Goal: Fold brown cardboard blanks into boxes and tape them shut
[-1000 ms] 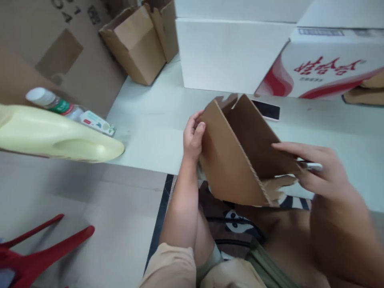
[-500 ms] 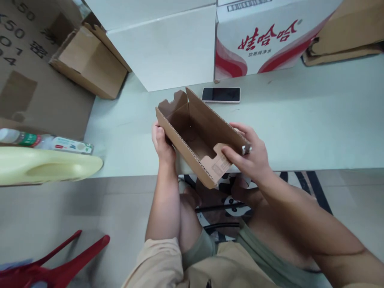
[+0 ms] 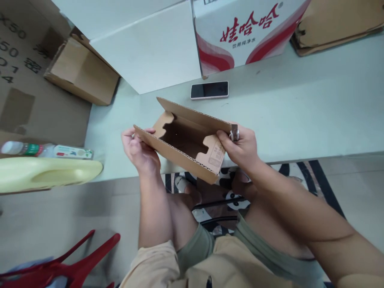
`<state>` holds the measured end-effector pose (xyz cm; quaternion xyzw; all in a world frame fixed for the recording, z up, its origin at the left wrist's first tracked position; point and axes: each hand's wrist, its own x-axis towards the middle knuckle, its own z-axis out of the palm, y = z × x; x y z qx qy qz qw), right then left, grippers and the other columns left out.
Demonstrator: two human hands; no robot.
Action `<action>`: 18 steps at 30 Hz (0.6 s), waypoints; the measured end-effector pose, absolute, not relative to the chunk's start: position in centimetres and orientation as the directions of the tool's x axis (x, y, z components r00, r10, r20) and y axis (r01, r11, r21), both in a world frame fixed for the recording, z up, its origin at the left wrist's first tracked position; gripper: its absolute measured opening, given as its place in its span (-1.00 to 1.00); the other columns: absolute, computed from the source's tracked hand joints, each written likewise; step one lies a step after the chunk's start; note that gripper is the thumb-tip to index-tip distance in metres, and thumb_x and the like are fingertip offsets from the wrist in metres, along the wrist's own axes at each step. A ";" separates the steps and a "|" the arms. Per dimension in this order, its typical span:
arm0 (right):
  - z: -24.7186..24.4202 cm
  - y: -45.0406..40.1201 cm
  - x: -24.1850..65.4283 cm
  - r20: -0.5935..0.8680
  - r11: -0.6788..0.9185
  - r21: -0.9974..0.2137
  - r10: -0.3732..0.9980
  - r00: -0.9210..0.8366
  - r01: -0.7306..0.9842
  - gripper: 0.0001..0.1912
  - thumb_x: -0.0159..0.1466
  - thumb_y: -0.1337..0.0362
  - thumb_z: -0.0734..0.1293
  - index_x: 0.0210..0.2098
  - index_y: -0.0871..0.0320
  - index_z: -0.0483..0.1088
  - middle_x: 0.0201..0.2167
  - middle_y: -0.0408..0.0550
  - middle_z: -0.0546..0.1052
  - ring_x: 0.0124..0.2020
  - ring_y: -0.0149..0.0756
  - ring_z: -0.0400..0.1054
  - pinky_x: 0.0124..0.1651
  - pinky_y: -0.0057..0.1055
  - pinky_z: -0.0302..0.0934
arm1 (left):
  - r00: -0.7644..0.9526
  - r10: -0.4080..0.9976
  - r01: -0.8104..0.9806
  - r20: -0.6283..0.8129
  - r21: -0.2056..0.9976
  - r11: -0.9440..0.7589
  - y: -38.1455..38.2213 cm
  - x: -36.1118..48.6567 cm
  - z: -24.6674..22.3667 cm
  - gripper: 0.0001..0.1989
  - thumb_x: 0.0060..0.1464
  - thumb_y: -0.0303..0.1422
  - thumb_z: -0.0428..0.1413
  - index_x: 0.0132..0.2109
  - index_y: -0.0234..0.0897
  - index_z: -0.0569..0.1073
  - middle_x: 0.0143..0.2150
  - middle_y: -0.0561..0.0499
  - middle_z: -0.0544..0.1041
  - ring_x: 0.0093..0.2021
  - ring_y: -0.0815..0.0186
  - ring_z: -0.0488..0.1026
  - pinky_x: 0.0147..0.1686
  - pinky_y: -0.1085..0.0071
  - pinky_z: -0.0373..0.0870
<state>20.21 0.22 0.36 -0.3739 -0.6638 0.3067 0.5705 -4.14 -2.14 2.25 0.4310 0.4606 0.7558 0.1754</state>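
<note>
A long brown cardboard box [image 3: 180, 154] is held tilted over the front edge of the table, its top facing me and its side panels standing up. Both notched end flaps lean inward over the dark inside. My left hand [image 3: 141, 150] grips the box's left end, fingertips reaching over the edge by the far flap. At the other end, my right hand [image 3: 241, 146] pinches the printed end flap and the long back panel, thumb on the inner side. A small shiny metallic piece [image 3: 234, 132] shows by the right fingers; I cannot tell what it is.
Behind the box a phone [image 3: 209, 90] lies on the pale table [image 3: 300, 116]. A white-and-red carton [image 3: 240, 44] and a white panel [image 3: 150, 52] stand at the back. Brown cartons [image 3: 85, 70], a bottle [image 3: 24, 149] and a pale yellow plastic piece [image 3: 51, 172] are left. A red chair [image 3: 81, 264] stands lower left.
The box has turned so its left end swings toward the left and nearer, and its end flaps now fold inward. My left hand has moved left to the box's end corner.
</note>
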 end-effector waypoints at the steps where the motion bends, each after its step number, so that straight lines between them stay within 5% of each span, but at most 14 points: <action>1: 0.3 0.2 20.2 0.546 0.549 -0.824 0.836 -0.063 0.142 -0.83 0.30 0.34 0.34 -0.17 0.06 0.56 -0.39 -0.22 0.61 -0.43 -0.43 0.48 -0.33 -0.47 0.39 | -0.575 0.648 0.159 0.500 0.845 -0.511 -2.0 -4.1 1.9 -0.56 0.00 0.07 0.24 -0.29 -0.20 0.37 -0.51 0.12 0.40 -0.39 0.34 0.43 -0.24 0.37 0.37; 10: -0.1 -0.5 20.3 0.719 0.727 -0.685 0.686 -0.106 0.059 -0.63 0.28 0.48 0.31 0.01 -0.01 0.44 -0.06 -0.14 0.65 -0.06 -0.30 0.59 -0.09 -0.40 0.52 | -0.576 0.642 0.229 0.506 0.854 -0.468 -1.2 -4.7 0.1 -0.48 -0.10 0.10 0.33 -0.29 -0.25 0.40 -0.38 0.08 0.51 -0.41 0.44 0.40 -0.34 0.48 0.32; 18: 0.6 -0.4 20.6 0.785 0.818 -0.558 0.574 -0.232 0.137 -0.49 0.22 0.47 0.34 0.13 -0.03 0.47 -0.07 -0.06 0.67 -0.12 -0.22 0.61 -0.11 -0.32 0.53 | -0.499 0.726 0.200 0.473 0.878 -0.434 -1.6 -5.8 -0.8 -0.50 -0.04 0.09 0.30 -0.20 -0.22 0.45 -0.32 0.05 0.55 -0.38 0.45 0.46 -0.37 0.51 0.37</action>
